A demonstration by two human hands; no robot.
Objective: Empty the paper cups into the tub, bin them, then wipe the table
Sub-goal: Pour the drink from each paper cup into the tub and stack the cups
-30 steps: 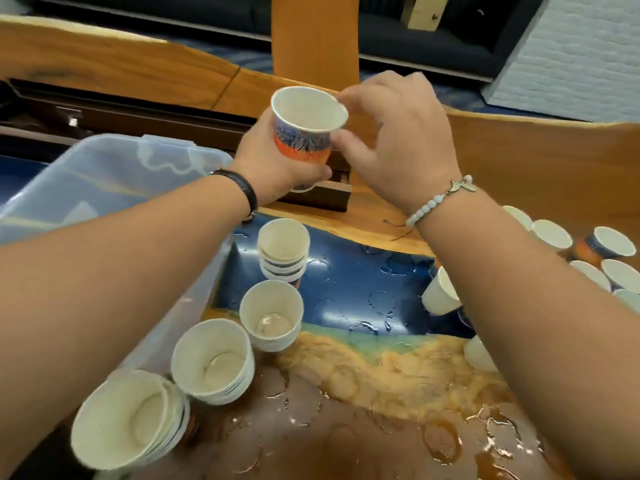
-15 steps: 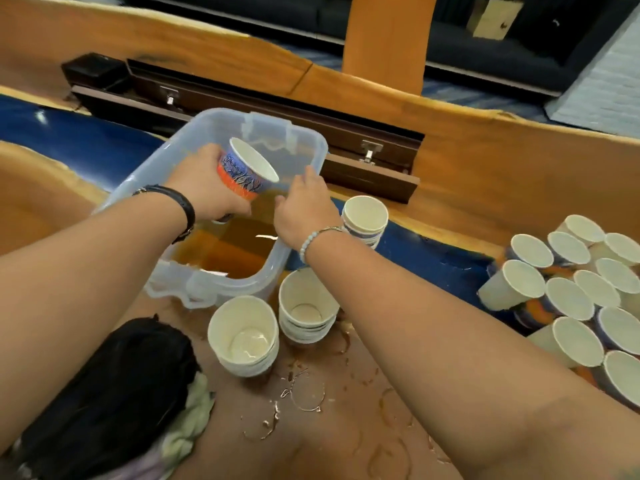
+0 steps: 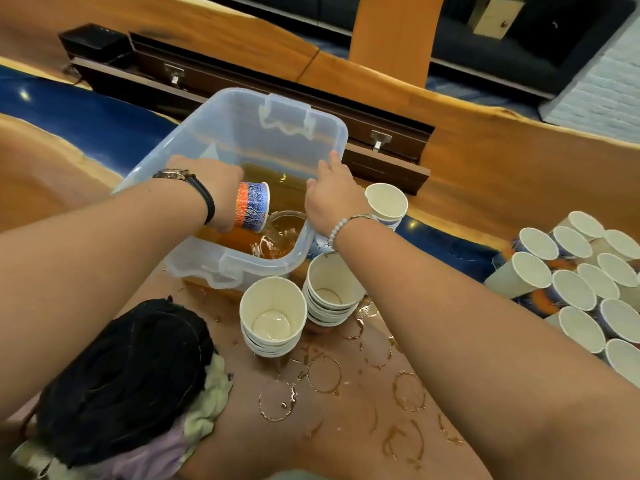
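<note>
One cup (orange-blue) tipped sideways, amber liquid spilling into tub.

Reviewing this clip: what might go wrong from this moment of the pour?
1. The left hand tips the patterned cup close to the near corner of the tub, where liquid is splashing; some may jump the rim onto the ring-stained table.
2. The right hand holds the rim, its forearm right over the cup stacks; drawing back might topple them.
</note>
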